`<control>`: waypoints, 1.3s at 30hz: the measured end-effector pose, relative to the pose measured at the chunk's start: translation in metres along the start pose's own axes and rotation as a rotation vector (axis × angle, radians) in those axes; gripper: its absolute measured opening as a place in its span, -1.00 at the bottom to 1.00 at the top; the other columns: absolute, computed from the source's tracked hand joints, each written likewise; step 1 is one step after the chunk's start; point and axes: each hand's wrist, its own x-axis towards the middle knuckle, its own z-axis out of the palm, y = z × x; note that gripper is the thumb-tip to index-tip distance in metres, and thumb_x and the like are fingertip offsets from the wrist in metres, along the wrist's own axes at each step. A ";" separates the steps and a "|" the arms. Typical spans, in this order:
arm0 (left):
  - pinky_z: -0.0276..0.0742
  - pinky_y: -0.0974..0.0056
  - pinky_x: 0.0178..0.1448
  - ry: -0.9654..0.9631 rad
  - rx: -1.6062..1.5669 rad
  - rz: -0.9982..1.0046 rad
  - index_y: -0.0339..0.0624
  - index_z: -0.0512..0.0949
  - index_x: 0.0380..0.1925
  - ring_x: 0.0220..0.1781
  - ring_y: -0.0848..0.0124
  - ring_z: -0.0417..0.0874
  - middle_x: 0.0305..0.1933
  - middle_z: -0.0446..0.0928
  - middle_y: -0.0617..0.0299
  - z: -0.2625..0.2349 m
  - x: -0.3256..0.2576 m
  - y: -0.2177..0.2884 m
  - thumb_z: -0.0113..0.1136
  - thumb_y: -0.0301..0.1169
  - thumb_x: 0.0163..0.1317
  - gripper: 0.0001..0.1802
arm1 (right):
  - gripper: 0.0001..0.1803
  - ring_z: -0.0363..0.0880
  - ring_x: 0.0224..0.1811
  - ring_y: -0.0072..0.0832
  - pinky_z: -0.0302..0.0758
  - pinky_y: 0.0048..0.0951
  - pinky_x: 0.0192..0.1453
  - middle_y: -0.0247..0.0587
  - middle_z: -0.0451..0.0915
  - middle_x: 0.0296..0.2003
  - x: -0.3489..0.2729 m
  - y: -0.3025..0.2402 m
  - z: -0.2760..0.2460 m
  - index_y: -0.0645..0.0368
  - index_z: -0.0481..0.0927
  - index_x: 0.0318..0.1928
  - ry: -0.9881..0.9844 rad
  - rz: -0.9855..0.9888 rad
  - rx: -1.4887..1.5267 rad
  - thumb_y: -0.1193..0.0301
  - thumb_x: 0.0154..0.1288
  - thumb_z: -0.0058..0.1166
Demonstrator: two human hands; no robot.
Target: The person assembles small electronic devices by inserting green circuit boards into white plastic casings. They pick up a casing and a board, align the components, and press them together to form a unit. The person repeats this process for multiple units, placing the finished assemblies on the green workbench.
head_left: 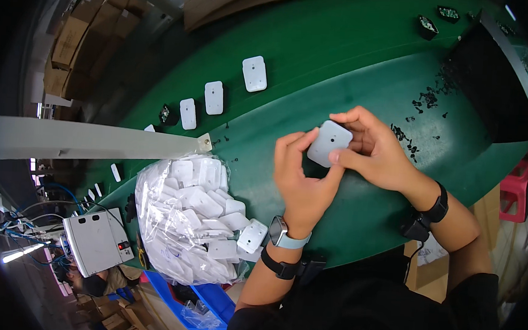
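Both hands hold one white rounded plastic plate [329, 142] above the green table [342, 67]. My left hand [302, 176] grips its lower left edge with the fingers curled up behind it. My right hand [374, 147] pinches the plate's right side, thumb on the front. A clear bag [191, 218] heaped with several more white plates lies just left of my left wrist. A watch and a black band are on my left wrist, a black band on my right.
Three white plates [254, 73] [214, 97] [188, 113] lie in a row on the far belt strip. Black plastic scraps [428, 99] are scattered by a black bin [492, 88] at right. A grey beam [90, 142] crosses left; a grey box [96, 242] and blue crate [207, 307] sit below.
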 end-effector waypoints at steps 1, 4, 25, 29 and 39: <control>0.59 0.20 0.15 0.001 0.039 0.025 -0.34 0.53 0.06 0.06 0.23 0.60 0.07 0.44 0.04 -0.001 -0.001 0.001 0.45 -0.61 0.01 -0.46 | -0.57 0.63 -0.02 -0.58 0.58 -0.48 0.09 -0.20 0.63 -0.04 0.002 0.003 0.000 0.30 0.48 0.16 0.010 0.011 0.019 0.56 0.31 0.27; 0.55 0.18 0.06 0.042 0.072 0.050 -0.28 0.53 0.00 -0.01 0.11 0.58 0.03 0.44 -0.01 0.000 0.004 0.006 0.44 -0.56 -0.03 -0.48 | -0.58 0.62 0.03 -0.54 0.57 -0.46 0.12 -0.22 0.61 -0.04 0.010 0.007 0.000 0.31 0.47 0.15 0.029 0.056 0.013 0.64 0.29 0.23; 0.34 -0.09 0.27 -0.276 1.036 -0.066 -0.26 0.54 0.02 0.21 -0.09 0.41 0.13 0.46 -0.04 -0.174 -0.066 0.041 0.38 -0.57 -0.08 -0.46 | -0.69 0.46 -0.34 -0.60 0.42 -0.51 -0.26 -0.32 0.65 -0.20 0.089 -0.064 -0.022 0.17 0.65 -0.06 0.220 -0.335 -0.960 0.29 0.26 0.30; 0.33 -0.06 0.26 -0.205 1.042 -0.026 -0.22 0.58 -0.06 0.18 -0.03 0.42 0.06 0.49 0.02 -0.165 -0.054 0.034 0.36 -0.58 -0.06 -0.54 | -0.88 0.35 -0.48 -0.72 0.30 -0.62 -0.39 -0.45 0.54 -0.46 0.040 -0.054 -0.057 0.21 0.66 -0.27 0.138 -0.414 -0.895 0.43 0.26 0.26; 0.39 0.08 0.25 0.058 0.561 0.120 -0.24 0.56 -0.31 0.15 0.05 0.53 0.08 0.51 0.00 -0.094 -0.006 0.082 0.27 -0.71 0.03 -0.78 | -0.97 0.49 -0.48 -0.46 0.46 -0.43 -0.36 -0.25 0.56 -0.51 -0.003 -0.047 -0.107 0.25 0.66 -0.46 -0.160 -0.320 -0.956 0.57 0.05 0.17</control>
